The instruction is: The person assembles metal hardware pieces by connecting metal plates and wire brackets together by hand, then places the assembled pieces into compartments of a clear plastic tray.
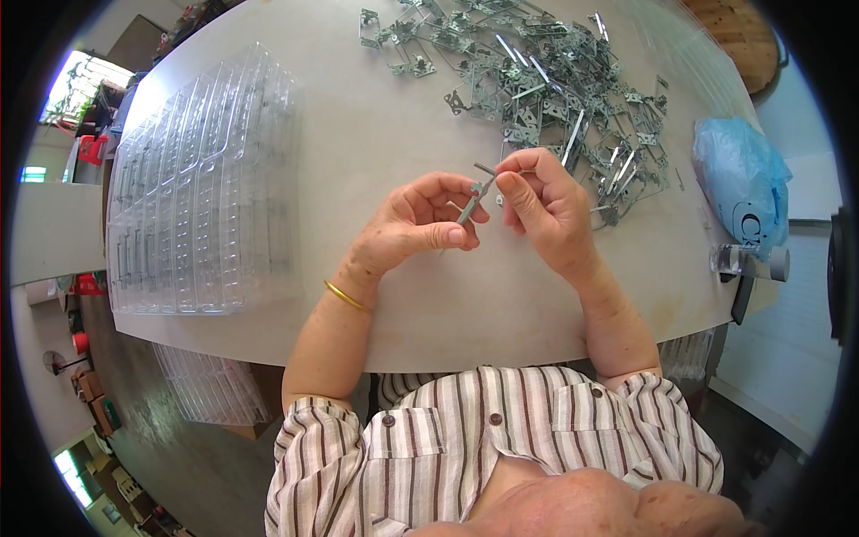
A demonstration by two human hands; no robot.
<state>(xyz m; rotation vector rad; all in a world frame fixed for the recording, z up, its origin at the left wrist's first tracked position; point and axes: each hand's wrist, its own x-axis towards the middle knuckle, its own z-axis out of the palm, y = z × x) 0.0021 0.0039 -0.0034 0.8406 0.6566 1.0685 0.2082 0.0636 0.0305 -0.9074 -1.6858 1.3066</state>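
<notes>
Between the thumb and fingers of my left hand (413,219) is a small grey metal bracket (469,209), tilted, its upper end pointing toward my right hand. My right hand (548,201) pinches at that upper end with thumb and forefinger, close to a short metal strip (485,168) that sticks out to the left. Whether the strip is part of the bracket or a separate piece I cannot tell. Just beyond both hands lies a tangled pile of similar thin metal brackets (528,116), some with long shiny strips.
Stacked clear plastic trays (201,188) with compartments, some holding metal parts, stand at the left of the pale table (358,331). At the right are a blue plastic bag (741,183) and a clear bottle (729,259). More trays (210,385) sit below the table's left edge.
</notes>
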